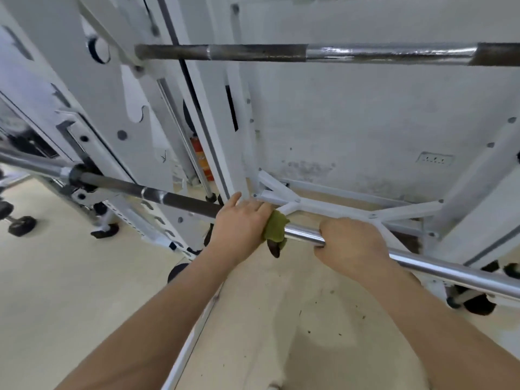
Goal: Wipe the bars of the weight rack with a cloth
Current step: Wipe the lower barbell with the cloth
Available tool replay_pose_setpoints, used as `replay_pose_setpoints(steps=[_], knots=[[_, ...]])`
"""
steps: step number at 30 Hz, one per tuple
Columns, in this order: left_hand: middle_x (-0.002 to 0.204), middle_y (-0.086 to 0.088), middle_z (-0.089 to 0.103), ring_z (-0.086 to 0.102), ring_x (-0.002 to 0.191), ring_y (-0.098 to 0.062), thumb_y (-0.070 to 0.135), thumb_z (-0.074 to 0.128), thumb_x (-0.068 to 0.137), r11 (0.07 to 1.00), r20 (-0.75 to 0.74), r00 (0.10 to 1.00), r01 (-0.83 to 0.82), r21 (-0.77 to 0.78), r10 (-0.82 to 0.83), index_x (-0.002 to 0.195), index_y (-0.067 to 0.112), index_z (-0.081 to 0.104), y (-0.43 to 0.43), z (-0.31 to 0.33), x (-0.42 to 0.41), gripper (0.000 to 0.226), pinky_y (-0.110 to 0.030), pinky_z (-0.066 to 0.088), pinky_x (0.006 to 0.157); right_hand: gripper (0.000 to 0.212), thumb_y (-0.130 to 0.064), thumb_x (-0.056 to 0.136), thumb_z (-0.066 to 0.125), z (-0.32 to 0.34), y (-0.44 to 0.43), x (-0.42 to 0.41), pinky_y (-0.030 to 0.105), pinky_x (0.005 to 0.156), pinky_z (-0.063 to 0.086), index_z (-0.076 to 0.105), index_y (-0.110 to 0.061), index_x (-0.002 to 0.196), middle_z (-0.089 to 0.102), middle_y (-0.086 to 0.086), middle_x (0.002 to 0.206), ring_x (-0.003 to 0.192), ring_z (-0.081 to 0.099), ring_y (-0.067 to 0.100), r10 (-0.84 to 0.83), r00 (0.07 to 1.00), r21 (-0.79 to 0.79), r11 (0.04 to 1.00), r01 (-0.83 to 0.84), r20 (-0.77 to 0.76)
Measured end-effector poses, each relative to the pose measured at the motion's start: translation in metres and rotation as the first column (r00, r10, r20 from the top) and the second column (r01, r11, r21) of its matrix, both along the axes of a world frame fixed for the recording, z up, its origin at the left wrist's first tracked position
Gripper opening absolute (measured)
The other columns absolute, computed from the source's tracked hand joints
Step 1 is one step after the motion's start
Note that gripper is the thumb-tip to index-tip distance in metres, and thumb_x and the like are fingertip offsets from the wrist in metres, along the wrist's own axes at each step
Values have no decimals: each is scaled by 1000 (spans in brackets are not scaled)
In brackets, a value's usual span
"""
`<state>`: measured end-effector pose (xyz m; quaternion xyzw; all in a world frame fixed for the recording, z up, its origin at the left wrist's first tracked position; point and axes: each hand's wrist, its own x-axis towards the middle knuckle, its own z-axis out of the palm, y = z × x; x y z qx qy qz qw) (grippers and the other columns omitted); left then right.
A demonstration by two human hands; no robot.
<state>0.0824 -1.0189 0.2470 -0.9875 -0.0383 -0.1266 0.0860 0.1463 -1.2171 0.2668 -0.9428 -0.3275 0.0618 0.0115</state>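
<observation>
1. Head-cam feed on my end: both hands are on the lower barbell [302,231], which runs across the view from the left edge down to the right edge, in front of the white weight rack [112,88].
2. The left hand [239,223] grips an olive-green cloth [277,228] that is wrapped around the bar. Its fingers curl over the far side with the knuckles close together (I can't see the tips from here).
3. The cloth sits right where the dark knurled part of the bar meets the shiny chrome part, just beside the left hand. A darker end hangs down under the bar.
4. The right hand [354,243] holds the bare chrome a little way right of the cloth, not touching it. Its fingers fold over the top, pressed together, and the thumb hooks underneath.
5. A second bar [365,53] sits higher up on the rack, part rusty brown, part chrome, and neither hand is on it.
6. Other stuff: a dumbbell [22,225] on the beige floor [70,277] at left, and a scuffed white wall [365,122] behind the rack.
</observation>
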Motion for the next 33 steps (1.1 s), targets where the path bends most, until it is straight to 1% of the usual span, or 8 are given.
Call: replay_pose_setpoints(steps=[7,12,16,20,23,27,30,33], knots=[[80,7,63,64,78,-18,33,70,77,998,-13,998,53,-20,-54,95,24,61,72,-4,-12,22,-47,31,109,18,-43,86,47,1,3,-1,21,46,35,52,-29,76,54,-9,66,57,52,4,-81,996,-97,992,84,40],[91,6,62,62,90,-19,26,69,74,988,-17,997,70,-137,-73,103,25,59,74,-6,-15,31,-52,20,115,30,-62,83,53,16,25,2,24,56,42,51,-32,82,56,-13,76,68,53,2,-138,956,-177,980,93,-258],[126,6,50,42,124,-18,40,71,70,950,-108,987,83,-302,-121,134,35,44,81,0,-24,70,-54,14,117,40,-73,81,41,12,92,-12,36,78,52,51,-38,96,63,-15,90,84,60,9,29,932,91,996,4,-362],[122,6,50,44,115,-15,27,75,73,738,123,982,-24,-674,144,122,31,60,84,9,-53,51,-27,36,98,35,-66,86,45,8,139,-16,38,79,53,57,-40,108,67,-17,90,84,63,8,75,904,329,941,74,-420],[104,8,51,54,94,-12,26,67,84,443,68,877,-173,-880,476,106,30,55,58,2,-66,25,-28,47,81,27,-37,87,65,9,139,-16,38,88,53,62,-42,113,70,-21,100,95,65,3,132,860,595,772,223,-493],[94,3,59,60,80,-14,23,73,83,114,-40,798,-135,-984,601,93,30,46,45,0,-60,30,-38,53,72,40,2,81,71,17,139,-23,41,78,60,67,-36,95,70,-13,103,87,71,14,188,776,757,446,478,-602],[81,5,62,61,73,-10,23,78,77,115,-30,824,-115,-987,566,87,34,52,46,13,-58,30,-36,55,67,37,2,79,73,23,130,-20,40,68,60,68,-32,93,69,-11,96,78,69,24,185,736,746,334,576,-651],[73,7,61,60,70,-8,26,83,73,137,17,889,-52,-989,457,86,34,63,48,36,-49,25,-32,55,69,39,-1,78,75,34,118,-16,33,63,58,67,-33,98,67,-6,94,73,67,14,94,785,780,238,579,-612]])
